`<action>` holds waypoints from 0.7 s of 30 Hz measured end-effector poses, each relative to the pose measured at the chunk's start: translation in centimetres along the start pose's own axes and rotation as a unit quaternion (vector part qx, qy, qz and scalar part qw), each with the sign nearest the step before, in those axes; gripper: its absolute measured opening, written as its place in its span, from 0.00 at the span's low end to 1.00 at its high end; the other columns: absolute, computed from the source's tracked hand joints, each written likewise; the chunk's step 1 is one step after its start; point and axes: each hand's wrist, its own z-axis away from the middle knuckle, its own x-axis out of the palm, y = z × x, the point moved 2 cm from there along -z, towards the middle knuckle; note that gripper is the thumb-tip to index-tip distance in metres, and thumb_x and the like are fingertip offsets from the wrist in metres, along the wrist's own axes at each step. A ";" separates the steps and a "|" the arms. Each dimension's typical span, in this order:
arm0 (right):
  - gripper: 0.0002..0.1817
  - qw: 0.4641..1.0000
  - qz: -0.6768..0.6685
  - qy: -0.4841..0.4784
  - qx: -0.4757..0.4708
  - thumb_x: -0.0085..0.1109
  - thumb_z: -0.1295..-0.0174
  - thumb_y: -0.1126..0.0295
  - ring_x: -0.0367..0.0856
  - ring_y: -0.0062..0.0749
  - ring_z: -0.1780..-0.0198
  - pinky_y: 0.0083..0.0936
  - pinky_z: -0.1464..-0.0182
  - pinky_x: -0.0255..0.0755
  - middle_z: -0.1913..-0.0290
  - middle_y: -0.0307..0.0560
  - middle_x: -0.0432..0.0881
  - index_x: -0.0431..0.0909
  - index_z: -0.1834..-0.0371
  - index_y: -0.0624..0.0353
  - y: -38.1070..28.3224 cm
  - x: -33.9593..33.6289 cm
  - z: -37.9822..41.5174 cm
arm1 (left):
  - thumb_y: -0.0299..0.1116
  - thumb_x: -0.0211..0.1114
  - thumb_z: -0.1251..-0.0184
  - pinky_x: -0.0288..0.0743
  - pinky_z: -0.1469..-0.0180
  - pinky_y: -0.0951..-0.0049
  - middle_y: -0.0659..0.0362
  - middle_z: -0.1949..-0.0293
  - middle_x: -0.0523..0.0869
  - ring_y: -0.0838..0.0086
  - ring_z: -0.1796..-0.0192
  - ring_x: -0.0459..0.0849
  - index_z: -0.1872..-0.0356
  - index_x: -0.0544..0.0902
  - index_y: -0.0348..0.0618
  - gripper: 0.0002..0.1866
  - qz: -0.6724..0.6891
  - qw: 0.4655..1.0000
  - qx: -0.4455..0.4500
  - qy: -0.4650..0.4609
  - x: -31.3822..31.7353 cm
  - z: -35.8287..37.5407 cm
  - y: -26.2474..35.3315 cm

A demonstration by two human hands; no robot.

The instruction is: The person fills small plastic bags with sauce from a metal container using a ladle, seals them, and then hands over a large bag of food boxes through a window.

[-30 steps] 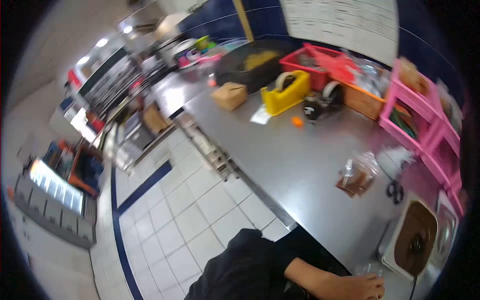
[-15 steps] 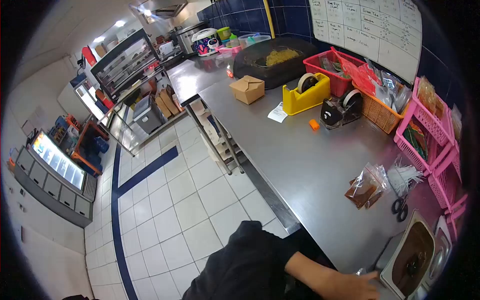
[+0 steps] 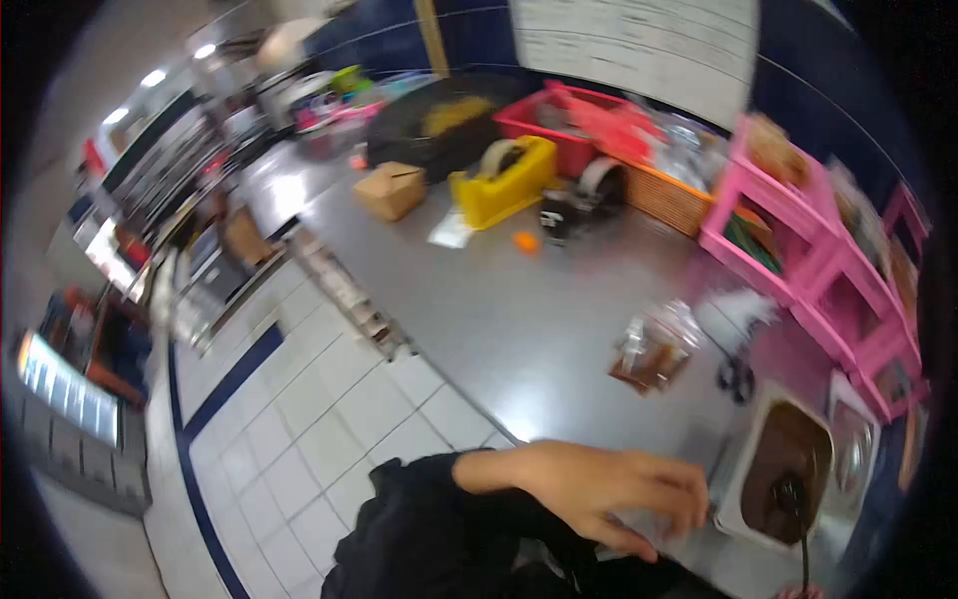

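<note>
My left hand (image 3: 609,494) reaches over the counter's near edge, left of a metal container (image 3: 726,499) of dark brown sauce. Its fingers are bent, with a gap between them and the thumb; a pale blur shows there, too smeared to identify. A black ladle (image 3: 788,491) rests in the sauce, its thin handle running down to the bottom edge. Just a sliver of my right hand (image 3: 801,592) shows at that handle's end, closed round it. Beyond my left hand lie plastic bags of brown sauce (image 3: 654,349), black-handled scissors (image 3: 736,379) and a white bundle (image 3: 733,317).
A metal lid (image 3: 853,439) lies right of the container. Pink stacked baskets (image 3: 828,290) line the right side. Farther back are an orange basket (image 3: 669,200), a red basket (image 3: 519,120), a yellow tape dispenser (image 3: 509,190), a black dispenser (image 3: 559,215) and a cardboard box (image 3: 391,192).
The view has swung right, and counter items appear farther left. My left hand has moved away from the container and is seen more fully. The ladle handle and part of my right hand have come into view.
</note>
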 end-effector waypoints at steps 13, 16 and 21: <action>0.12 0.777 -0.566 -0.122 0.250 0.36 0.28 0.61 0.67 0.20 0.81 0.13 0.78 0.63 0.66 0.59 0.80 0.63 0.58 0.58 -3.5 0.1 -4.2 | 0.23 0.72 0.56 0.72 0.48 0.61 0.46 0.52 0.73 0.58 0.49 0.78 0.76 0.75 0.40 0.11 -0.220 0.957 0.026 0.189 -6.3 -5.0 -2.3; 0.12 0.742 -0.573 -0.154 0.313 0.38 0.28 0.60 0.68 0.20 0.81 0.14 0.79 0.64 0.67 0.59 0.80 0.63 0.60 0.57 -3.6 0.6 -4.3 | 0.23 0.71 0.55 0.72 0.48 0.62 0.47 0.51 0.73 0.57 0.49 0.78 0.76 0.75 0.39 0.10 -0.264 0.947 -0.001 0.183 -6.3 -4.5 -3.4; 0.09 0.640 -0.616 -0.213 0.406 0.42 0.31 0.63 0.74 0.21 0.76 0.13 0.77 0.68 0.65 0.58 0.81 0.66 0.61 0.56 -2.7 1.2 -3.9 | 0.24 0.71 0.54 0.71 0.47 0.62 0.48 0.51 0.73 0.57 0.49 0.78 0.76 0.75 0.39 0.10 -0.281 0.942 -0.026 0.185 -6.2 -3.7 -4.6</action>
